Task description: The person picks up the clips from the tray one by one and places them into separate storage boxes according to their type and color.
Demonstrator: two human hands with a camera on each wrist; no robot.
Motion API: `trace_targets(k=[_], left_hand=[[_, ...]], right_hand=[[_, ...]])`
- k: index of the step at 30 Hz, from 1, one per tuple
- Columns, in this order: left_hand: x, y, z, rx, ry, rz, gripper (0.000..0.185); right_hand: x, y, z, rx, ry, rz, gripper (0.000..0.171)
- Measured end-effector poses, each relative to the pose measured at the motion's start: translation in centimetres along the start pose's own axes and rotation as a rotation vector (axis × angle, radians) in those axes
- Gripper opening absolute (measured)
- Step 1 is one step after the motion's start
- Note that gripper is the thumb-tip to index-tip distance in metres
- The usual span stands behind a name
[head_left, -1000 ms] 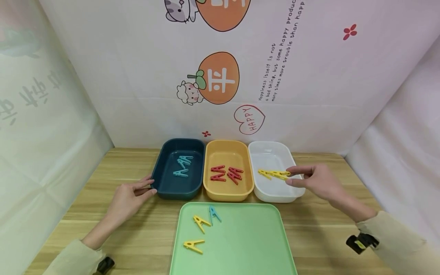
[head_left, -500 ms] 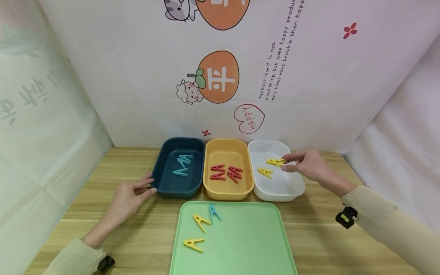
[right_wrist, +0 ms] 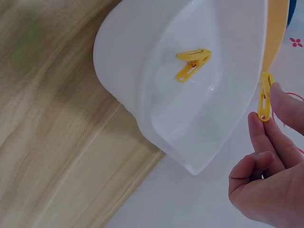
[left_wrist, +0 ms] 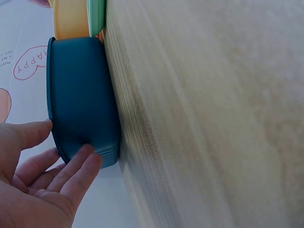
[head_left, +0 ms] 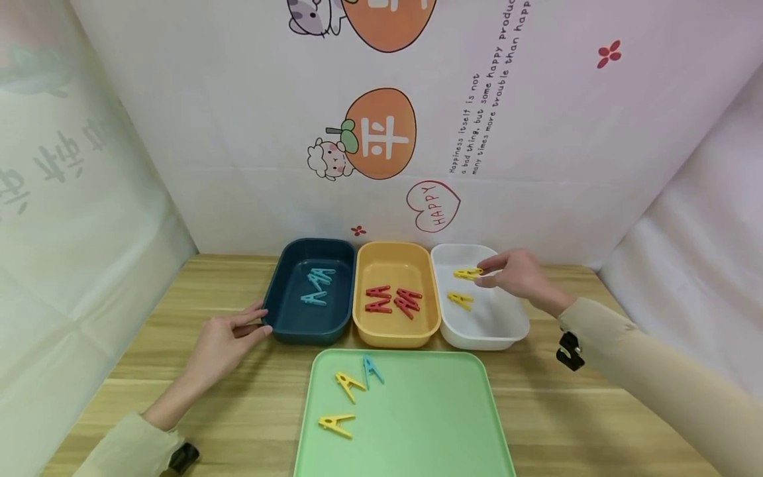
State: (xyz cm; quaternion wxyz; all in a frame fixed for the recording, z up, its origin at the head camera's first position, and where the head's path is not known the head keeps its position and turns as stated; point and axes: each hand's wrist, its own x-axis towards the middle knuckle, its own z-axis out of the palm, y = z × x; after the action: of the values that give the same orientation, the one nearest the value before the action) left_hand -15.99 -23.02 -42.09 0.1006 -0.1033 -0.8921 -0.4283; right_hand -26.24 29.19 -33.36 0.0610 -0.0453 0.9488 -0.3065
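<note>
Yellow clothespin (head_left: 467, 272) pinched in my right hand (head_left: 517, 275), over the far end of the white bin (head_left: 512, 329).
My thumb and forefinger clamp one end of it, in the air above the white bin, another yellow pin (head_left: 459, 299) lying on the floor below. My left hand (head_left: 223, 342) rests flat, fingers relaxed, touching the near left corner of the blue bin (head_left: 280, 330), holding nothing. Step looks like sorting by colour, drop-off stage; next I'd judge it needs the pinch released over the white bin, then a reach to the green tray (head_left: 441, 424) just in front of it, where two yellow pins (head_left: 348, 385) and a blue pin (head_left: 371, 371) lie.
</note>
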Motion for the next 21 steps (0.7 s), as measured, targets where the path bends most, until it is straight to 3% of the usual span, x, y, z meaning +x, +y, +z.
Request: trace_targets(k=[9,21], left_hand=[[0.0,0.2,-0.2,-0.021,-0.016,-0.033,0.040],[0.1,0.1,-0.1,-0.014,-0.008,-0.022,0.039]], right_hand=[[1.5,-0.4,1.2,0.020,-0.011,0.029,0.047],[3.2,0.6,1.9,0.003,-0.007,0.056,0.042]])
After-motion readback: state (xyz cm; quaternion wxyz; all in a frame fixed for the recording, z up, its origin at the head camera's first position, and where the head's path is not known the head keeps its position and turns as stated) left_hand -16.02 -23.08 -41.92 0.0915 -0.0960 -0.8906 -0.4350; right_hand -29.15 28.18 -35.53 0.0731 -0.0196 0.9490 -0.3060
